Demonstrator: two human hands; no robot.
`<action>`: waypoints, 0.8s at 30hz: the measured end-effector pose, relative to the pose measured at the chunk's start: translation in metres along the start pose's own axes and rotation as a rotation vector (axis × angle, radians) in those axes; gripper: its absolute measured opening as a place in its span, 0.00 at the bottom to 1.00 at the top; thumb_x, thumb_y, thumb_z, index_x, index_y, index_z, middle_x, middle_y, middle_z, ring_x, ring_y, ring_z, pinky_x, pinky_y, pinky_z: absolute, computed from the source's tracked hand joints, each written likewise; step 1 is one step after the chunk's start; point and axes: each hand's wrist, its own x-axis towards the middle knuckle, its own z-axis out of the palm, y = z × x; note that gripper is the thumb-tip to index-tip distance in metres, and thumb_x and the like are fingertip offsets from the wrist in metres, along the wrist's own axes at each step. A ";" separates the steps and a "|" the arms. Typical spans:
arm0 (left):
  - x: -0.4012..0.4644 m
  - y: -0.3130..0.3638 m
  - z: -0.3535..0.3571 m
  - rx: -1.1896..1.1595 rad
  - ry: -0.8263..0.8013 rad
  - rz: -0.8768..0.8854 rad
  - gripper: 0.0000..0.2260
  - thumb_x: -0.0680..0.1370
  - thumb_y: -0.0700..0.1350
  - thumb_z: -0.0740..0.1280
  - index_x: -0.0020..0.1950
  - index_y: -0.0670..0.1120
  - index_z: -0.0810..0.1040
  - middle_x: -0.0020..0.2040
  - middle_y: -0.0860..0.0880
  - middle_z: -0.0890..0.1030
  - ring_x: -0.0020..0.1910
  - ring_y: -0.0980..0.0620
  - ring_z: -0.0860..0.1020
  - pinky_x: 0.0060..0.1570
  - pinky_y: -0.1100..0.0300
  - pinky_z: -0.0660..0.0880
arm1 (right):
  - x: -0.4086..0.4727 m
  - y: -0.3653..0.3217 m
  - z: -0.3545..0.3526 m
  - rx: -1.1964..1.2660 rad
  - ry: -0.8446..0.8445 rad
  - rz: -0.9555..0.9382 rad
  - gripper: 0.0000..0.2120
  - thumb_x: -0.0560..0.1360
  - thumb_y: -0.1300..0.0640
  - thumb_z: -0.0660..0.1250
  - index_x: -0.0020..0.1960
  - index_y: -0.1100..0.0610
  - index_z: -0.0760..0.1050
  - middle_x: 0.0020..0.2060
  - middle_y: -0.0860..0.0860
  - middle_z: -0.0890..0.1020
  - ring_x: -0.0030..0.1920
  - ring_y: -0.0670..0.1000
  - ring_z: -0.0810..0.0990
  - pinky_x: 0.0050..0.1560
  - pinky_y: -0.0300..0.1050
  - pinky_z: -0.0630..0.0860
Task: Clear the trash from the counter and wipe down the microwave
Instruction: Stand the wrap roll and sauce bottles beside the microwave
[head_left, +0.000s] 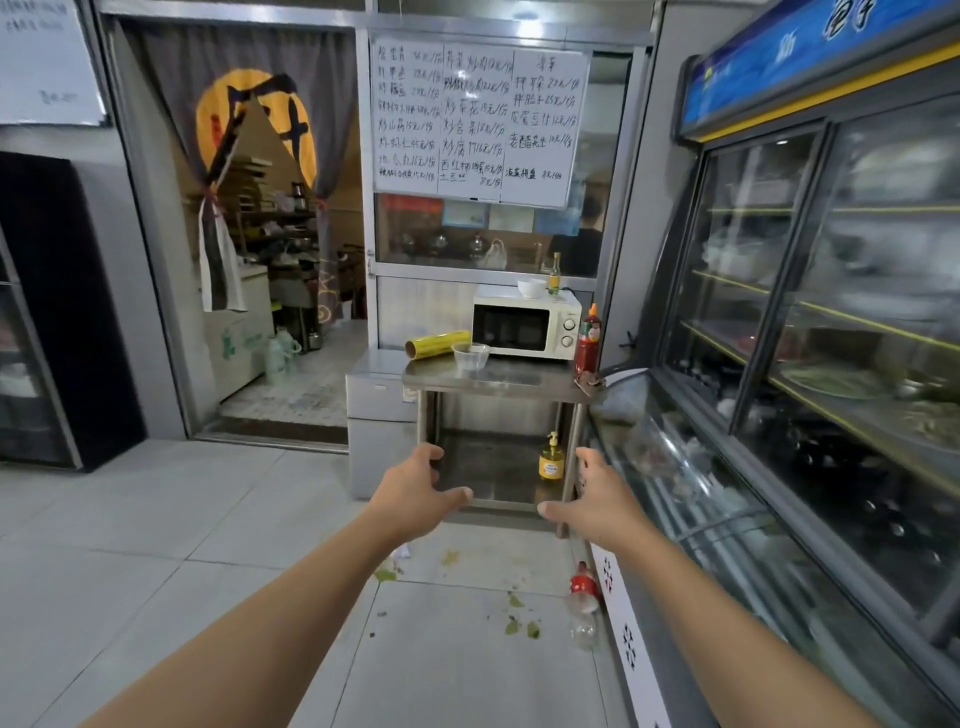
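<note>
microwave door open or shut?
Shut. The microwave door sits flush with its front and control panel, dark window facing out; nothing swung outward.

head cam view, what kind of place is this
Most likely a small eatery's serving area. A handwritten whiteboard menu with prices hangs above a steel counter holding a microwave, and a glass-door display fridge of plated food lines the right wall. A curtained doorway leads to a back kitchen.

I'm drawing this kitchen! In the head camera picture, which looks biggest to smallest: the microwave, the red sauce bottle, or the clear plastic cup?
1. microwave
2. red sauce bottle
3. clear plastic cup

All three stand on the same counter, so nearness hardly matters.
</note>
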 end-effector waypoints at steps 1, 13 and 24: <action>0.018 -0.002 -0.002 -0.001 -0.010 0.009 0.30 0.75 0.51 0.70 0.73 0.48 0.61 0.65 0.46 0.73 0.59 0.49 0.75 0.55 0.57 0.75 | 0.016 -0.004 0.001 -0.005 0.011 -0.002 0.45 0.66 0.51 0.76 0.74 0.52 0.53 0.71 0.53 0.65 0.69 0.53 0.68 0.65 0.48 0.69; 0.229 -0.023 -0.039 0.036 -0.080 0.047 0.30 0.75 0.52 0.69 0.73 0.48 0.61 0.66 0.46 0.73 0.58 0.49 0.75 0.54 0.57 0.75 | 0.192 -0.043 0.038 -0.014 0.092 0.056 0.44 0.65 0.51 0.76 0.74 0.53 0.57 0.69 0.53 0.69 0.68 0.52 0.70 0.65 0.48 0.69; 0.369 -0.061 -0.034 0.031 -0.076 -0.028 0.29 0.74 0.52 0.70 0.71 0.48 0.64 0.64 0.46 0.74 0.59 0.49 0.75 0.56 0.56 0.75 | 0.358 -0.048 0.077 -0.030 0.042 0.053 0.41 0.68 0.49 0.74 0.74 0.51 0.56 0.71 0.54 0.65 0.68 0.55 0.68 0.62 0.49 0.69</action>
